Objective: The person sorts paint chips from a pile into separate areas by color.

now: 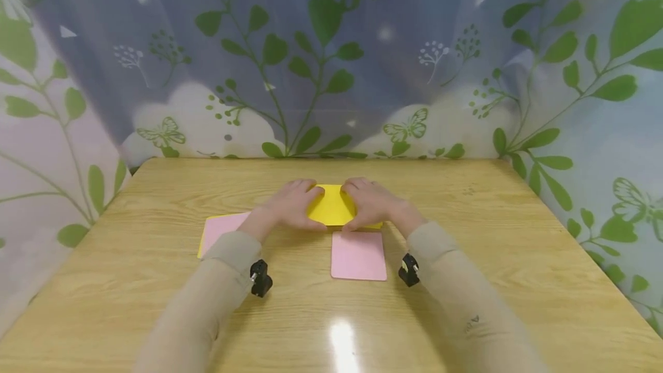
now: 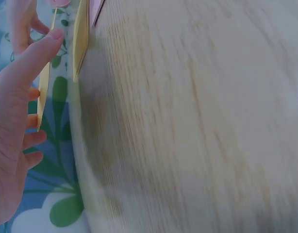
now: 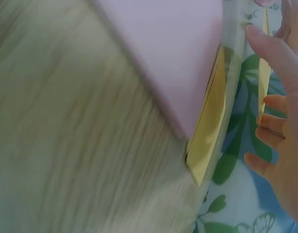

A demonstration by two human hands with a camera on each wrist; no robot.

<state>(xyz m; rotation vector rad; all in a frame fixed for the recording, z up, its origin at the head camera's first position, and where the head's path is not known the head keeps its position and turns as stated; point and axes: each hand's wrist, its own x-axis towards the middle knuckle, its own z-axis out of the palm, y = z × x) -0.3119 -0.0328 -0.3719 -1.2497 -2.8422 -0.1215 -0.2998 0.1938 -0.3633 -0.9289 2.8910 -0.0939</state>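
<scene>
Head view: yellow sheet [image 1: 332, 206] held over the counter [image 1: 456, 200]

Left hand [image 1: 291, 205] and right hand [image 1: 374, 203] grip its left and right sides. Beneath lies another yellow piece [image 3: 210, 124]; a pink square [image 1: 358, 257] sits just nearer, a pink sheet [image 1: 221, 229] farther left.

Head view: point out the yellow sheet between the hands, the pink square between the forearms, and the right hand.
Yellow sheet [image 1: 332, 207]: head view, middle of its visible face.
Pink square [image 1: 358, 255]: head view, middle of its top.
Right hand [image 1: 374, 202]: head view, back of the hand.
</scene>
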